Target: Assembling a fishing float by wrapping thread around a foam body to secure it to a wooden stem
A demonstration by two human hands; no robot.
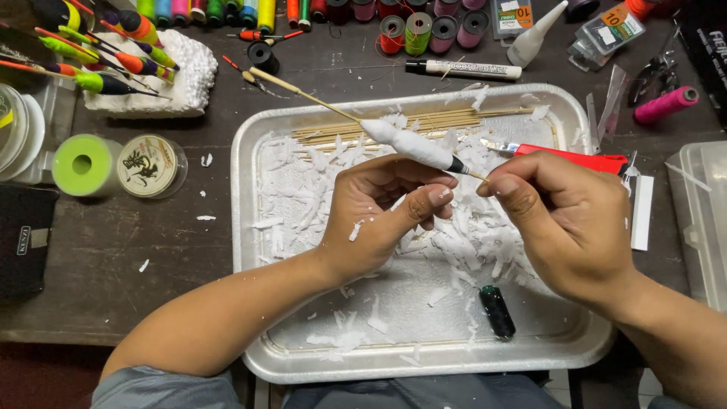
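Crowded all round on the dark table (113, 257): spools of coloured thread (416, 30) along the far edge, a black marker (462, 70), a white glue bottle (534, 38), painted floats stuck in a white foam block (182, 76) at far left, two flat line spools (121, 165) beside it, a pink spool (666, 104) at right. In the middle, a metal tray (250, 151) strewn with white foam shavings (318, 189), holding a row of thin bamboo sticks (424, 121), a red-handled craft knife (568, 157) half hidden behind the right hand, and a small dark thread spool (497, 310) near the front rim. Above the tray, a white carved float body on a thin stick (413, 145), slanting up to the left. Left hand (375, 220) curled, thumb and forefinger pinched at the black-wrapped lower end of the float. Right hand (568, 220) closed, fingertips pinching something fine at the stick's tip, too small to make out. Clear plastic box (704, 220) cut off at the right edge.
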